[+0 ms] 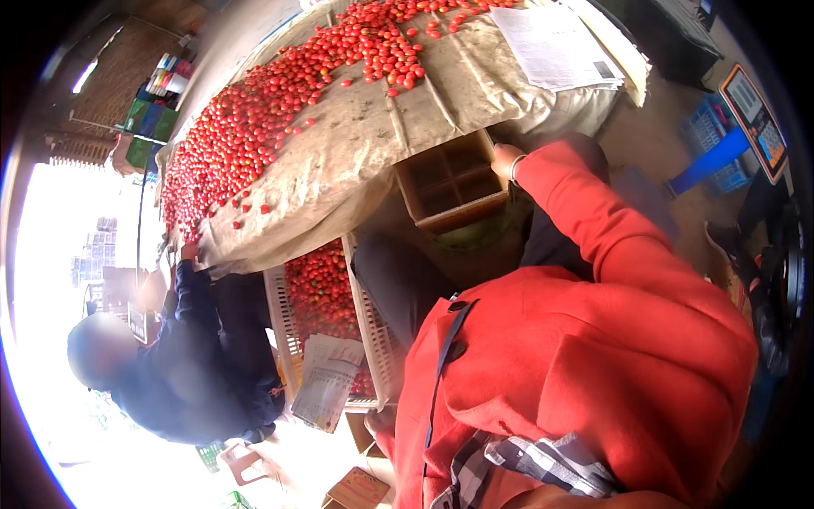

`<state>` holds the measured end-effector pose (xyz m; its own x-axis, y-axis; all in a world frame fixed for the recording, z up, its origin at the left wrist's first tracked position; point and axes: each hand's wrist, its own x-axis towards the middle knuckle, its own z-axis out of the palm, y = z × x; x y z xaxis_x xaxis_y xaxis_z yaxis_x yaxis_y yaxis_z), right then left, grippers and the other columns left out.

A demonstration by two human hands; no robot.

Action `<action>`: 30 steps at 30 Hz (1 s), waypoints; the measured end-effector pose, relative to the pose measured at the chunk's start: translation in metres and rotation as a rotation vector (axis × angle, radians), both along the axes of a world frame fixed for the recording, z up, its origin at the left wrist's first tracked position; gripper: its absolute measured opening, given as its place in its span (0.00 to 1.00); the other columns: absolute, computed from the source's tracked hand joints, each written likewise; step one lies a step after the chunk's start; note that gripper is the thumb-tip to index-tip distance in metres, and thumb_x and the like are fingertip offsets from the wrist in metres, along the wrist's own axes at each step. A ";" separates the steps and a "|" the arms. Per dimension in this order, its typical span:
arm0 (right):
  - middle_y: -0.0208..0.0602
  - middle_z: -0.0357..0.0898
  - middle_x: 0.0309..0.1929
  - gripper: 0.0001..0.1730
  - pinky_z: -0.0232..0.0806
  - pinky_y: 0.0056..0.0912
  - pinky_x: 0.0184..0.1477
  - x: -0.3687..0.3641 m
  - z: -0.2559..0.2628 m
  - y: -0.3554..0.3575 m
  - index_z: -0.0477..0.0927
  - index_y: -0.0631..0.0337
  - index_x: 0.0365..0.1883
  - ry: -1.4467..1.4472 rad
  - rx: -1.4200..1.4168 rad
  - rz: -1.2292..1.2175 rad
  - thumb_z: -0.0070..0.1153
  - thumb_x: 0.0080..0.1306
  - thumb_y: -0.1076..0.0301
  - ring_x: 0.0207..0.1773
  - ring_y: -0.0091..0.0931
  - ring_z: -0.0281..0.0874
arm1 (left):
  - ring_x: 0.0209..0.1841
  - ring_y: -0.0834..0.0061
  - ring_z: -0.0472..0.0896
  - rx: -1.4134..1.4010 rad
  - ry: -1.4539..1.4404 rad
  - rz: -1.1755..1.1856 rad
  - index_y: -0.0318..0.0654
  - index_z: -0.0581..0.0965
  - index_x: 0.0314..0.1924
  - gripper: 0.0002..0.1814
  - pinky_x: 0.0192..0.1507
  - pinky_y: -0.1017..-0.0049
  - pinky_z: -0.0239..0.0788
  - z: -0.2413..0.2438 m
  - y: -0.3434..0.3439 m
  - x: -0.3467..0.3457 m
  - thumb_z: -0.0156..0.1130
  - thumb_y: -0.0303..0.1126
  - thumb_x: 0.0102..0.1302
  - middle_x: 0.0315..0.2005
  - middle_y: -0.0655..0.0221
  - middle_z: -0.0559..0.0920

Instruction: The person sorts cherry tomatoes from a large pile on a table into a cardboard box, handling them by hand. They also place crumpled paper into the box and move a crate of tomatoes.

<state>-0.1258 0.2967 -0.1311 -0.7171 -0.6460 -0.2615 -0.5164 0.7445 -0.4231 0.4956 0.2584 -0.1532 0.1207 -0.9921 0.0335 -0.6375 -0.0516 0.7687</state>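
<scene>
My right hand (504,160) grips the right rim of an open cardboard box (462,216) between my knees. Inside it, crossed cardboard dividers (459,173) form several shadowed compartments. The box sits at the edge of a cloth-covered table (356,149), above a green round object (474,237). My left hand (379,422) hangs low by my left side, dark and partly hidden by my sleeve, close to another cardboard box (360,434); its grip is unclear. Cherry tomatoes (254,121) lie spread along the table's far and left side.
At my left stands a white plastic crate (369,337) of cherry tomatoes (321,286) with a newspaper (329,378) on it. Beyond, a co-worker (191,356) reaches to the table. Printed sheets (556,48) lie at the table's right. A sign on a blue post (712,162) stands right.
</scene>
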 end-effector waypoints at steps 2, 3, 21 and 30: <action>0.57 0.76 0.43 0.17 0.66 0.42 0.50 0.002 -0.003 -0.014 0.78 0.70 0.38 -0.038 -0.017 0.052 0.45 0.55 0.69 0.48 0.46 0.74 | 0.34 0.68 0.76 -0.140 0.293 -0.091 0.27 0.74 0.38 0.10 0.41 0.70 0.70 -0.009 -0.008 0.016 0.51 0.19 0.54 0.38 0.57 0.78; 0.57 0.76 0.43 0.17 0.66 0.42 0.50 0.002 -0.008 -0.018 0.78 0.70 0.38 -0.056 -0.021 0.076 0.45 0.55 0.69 0.48 0.46 0.74 | 0.33 0.68 0.76 -0.195 0.459 -0.155 0.27 0.74 0.38 0.10 0.41 0.70 0.70 -0.009 -0.015 0.016 0.51 0.19 0.54 0.38 0.57 0.78; 0.59 0.75 0.41 0.21 0.64 0.43 0.51 -0.007 -0.005 -0.026 0.76 0.71 0.40 0.024 0.135 0.244 0.52 0.55 0.62 0.48 0.48 0.72 | 0.66 0.51 0.54 -0.335 -0.407 -0.349 0.34 0.59 0.62 0.48 0.65 0.60 0.47 0.114 -0.295 -0.247 0.62 0.58 0.50 0.62 0.45 0.57; 0.52 0.76 0.30 0.16 0.66 0.47 0.40 0.018 0.075 0.020 0.71 0.66 0.36 -0.163 0.011 0.207 0.53 0.55 0.63 0.37 0.47 0.74 | 0.69 0.54 0.45 -0.201 -0.785 -0.160 0.45 0.54 0.66 0.52 0.67 0.58 0.39 0.130 -0.429 -0.296 0.61 0.64 0.47 0.66 0.49 0.50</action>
<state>-0.1080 0.3163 -0.0560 -0.5180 -0.7708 -0.3709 -0.5835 0.6355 -0.5057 0.1997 -0.1701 -0.0235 -0.1545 -0.9613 0.2282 -0.9808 0.1770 0.0817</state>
